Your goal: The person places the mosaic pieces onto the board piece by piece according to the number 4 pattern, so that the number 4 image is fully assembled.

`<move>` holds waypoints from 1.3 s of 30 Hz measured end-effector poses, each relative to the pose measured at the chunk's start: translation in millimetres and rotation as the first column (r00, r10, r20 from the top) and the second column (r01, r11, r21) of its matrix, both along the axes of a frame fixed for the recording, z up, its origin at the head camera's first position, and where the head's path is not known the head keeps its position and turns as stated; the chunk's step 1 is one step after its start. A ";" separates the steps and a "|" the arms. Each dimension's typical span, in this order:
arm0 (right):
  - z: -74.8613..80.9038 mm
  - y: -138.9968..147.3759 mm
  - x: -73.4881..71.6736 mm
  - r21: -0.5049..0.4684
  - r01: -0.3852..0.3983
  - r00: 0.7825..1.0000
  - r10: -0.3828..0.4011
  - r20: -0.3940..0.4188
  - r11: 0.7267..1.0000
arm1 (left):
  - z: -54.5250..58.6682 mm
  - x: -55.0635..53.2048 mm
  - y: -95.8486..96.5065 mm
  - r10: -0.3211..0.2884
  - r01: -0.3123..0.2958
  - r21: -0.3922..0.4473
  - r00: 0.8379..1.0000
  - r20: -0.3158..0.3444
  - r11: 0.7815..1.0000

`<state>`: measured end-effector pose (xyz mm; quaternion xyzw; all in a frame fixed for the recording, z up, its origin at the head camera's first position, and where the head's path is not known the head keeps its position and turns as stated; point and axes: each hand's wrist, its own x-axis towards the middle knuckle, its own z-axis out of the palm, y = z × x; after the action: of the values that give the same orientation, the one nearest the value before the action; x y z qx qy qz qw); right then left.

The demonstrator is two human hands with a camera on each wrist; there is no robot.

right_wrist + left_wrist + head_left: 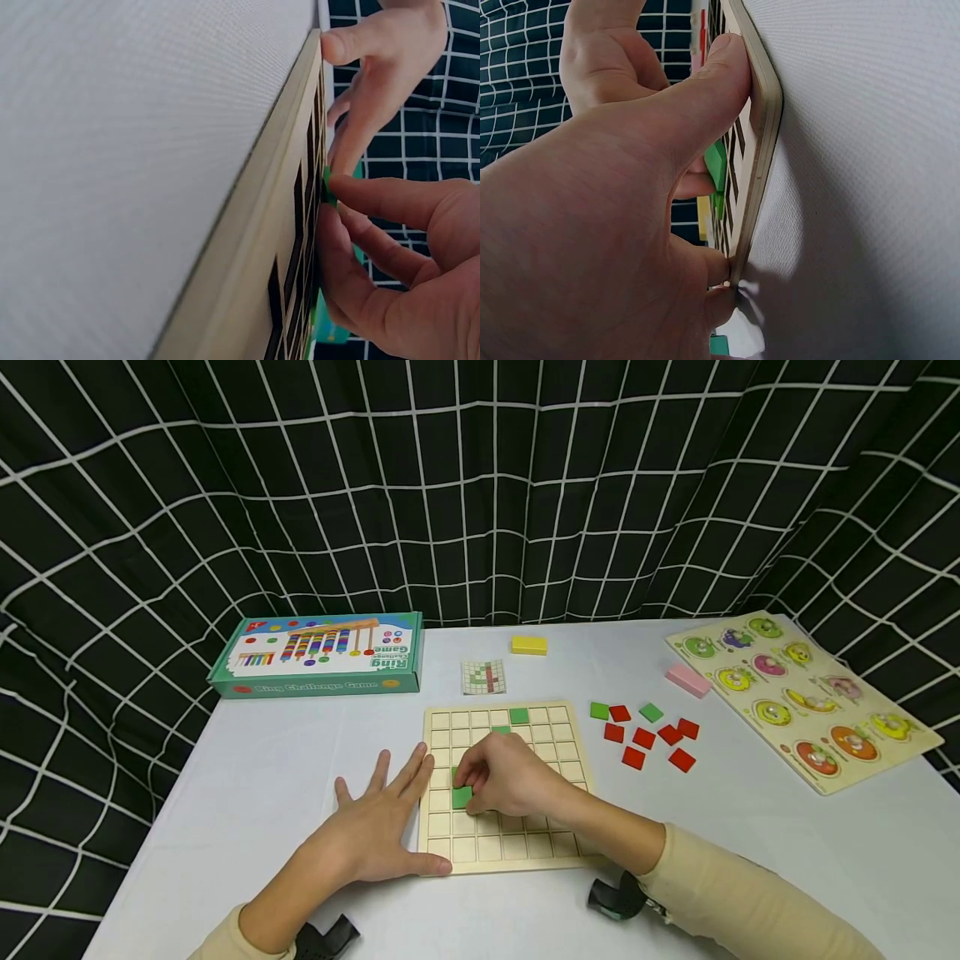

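Sleeves; hands partly hiding board; red tiles right, box left.

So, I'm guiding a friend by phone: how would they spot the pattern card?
Find the square wooden grid board. Beyond its far edge, right of the green game box, lies a small card. Unlike the plain yellow block nearby, it's printed with green and red squares.

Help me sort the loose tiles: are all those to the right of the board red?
No, the head view shows two green tiles lying among the red tiles.
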<state>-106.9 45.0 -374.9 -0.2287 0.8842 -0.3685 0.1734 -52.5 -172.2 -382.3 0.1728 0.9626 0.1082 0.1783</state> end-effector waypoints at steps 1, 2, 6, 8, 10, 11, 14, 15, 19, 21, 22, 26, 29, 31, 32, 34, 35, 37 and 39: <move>-0.1 -0.2 0.1 -0.001 -0.003 1.000 0.003 -0.008 1.000 | -0.1 -0.1 0.0 0.000 0.000 0.001 1.000 -0.001 1.000; -0.2 -0.4 0.2 -0.002 -0.007 1.000 0.007 -0.016 1.000 | -0.1 -0.1 0.0 0.000 0.000 0.001 1.000 -0.001 1.000; -0.3 -0.7 0.8 -0.003 -0.020 0.999 0.020 -0.039 1.000 | -0.2 -0.4 -0.1 -0.004 0.004 0.002 1.000 -0.004 1.000; -0.2 -0.5 1.0 -0.004 -0.023 0.999 0.023 -0.040 1.000 | -0.3 -0.4 -0.1 -0.005 0.005 0.001 1.000 -0.004 1.000; 0.2 0.0 1.0 -0.006 -0.025 0.999 0.025 -0.036 1.000 | -0.2 -0.5 0.0 -0.005 0.005 -0.001 1.000 -0.003 1.000; 0.6 0.4 0.9 -0.009 -0.027 0.999 0.027 -0.030 1.000 | -0.1 -0.4 0.1 -0.004 0.004 -0.002 1.000 -0.002 1.000; 1.9 2.4 0.1 -0.017 -0.039 0.999 0.039 -0.003 0.999 | -0.2 -0.3 0.4 -0.001 0.001 -0.003 1.000 0.001 1.000; 2.5 3.3 -0.3 -0.019 -0.045 0.999 0.045 0.008 0.999 | -0.3 -0.2 0.5 -0.002 0.002 -0.003 1.000 0.001 1.000; 4.9 7.4 -2.9 -0.022 -0.071 0.997 0.072 0.042 0.997 | -1.0 0.0 0.6 -0.004 0.004 -0.009 1.000 0.001 1.000; 6.3 10.0 -4.6 -0.028 -0.081 0.995 0.082 0.049 0.996 | -1.2 0.0 0.6 -0.004 0.004 -0.013 1.000 -0.001 1.000; 7.0 11.5 -5.6 -0.030 -0.085 0.995 0.087 0.051 0.996 | -1.2 0.0 0.7 -0.003 0.003 -0.015 1.000 -0.001 1.000; 9.9 19.5 -10.1 -0.037 -0.106 0.993 0.107 0.046 0.994 | -1.1 -0.1 0.9 0.002 -0.002 -0.013 1.000 0.000 1.000; 12.2 27.9 -14.0 -0.039 -0.126 0.992 0.127 0.027 0.991 | -1.1 -0.1 1.3 0.001 -0.001 -0.009 1.000 0.000 1.000; 14.4 34.5 -16.9 -0.051 -0.142 0.990 0.143 0.005 0.989 | -1.2 -0.1 1.5 0.000 0.000 -0.011 1.000 -0.002 1.000; 15.5 38.1 -18.4 -0.059 -0.147 0.989 0.147 -0.002 0.987 | -1.3 -0.1 1.6 0.000 0.000 -0.012 1.000 -0.002 1.000; 16.6 45.8 -22.3 -0.079 -0.157 0.988 0.156 -0.019 0.984 | -1.5 -0.2 1.8 0.001 -0.001 -0.013 1.000 -0.003 1.000; 17.7 49.7 -23.9 -0.088 -0.158 0.987 0.156 -0.027 0.984 | -1.6 -0.2 1.8 0.003 -0.003 -0.012 1.000 -0.002 1.000; 20.1 57.8 -26.9 -0.103 -0.152 0.988 0.148 -0.041 0.983 | -1.9 -0.3 1.8 0.004 -0.004 -0.007 1.000 -0.003 1.000; 21.7 65.6 -30.1 -0.111 -0.138 0.990 0.133 -0.055 0.984 | -2.2 -0.5 1.6 0.001 -0.001 -0.002 1.000 -0.007 1.000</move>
<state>-137.0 110.6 -353.3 -0.3066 0.8479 -0.4006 0.1633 -53.0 -170.6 -384.5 0.1724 0.9635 0.1069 0.1749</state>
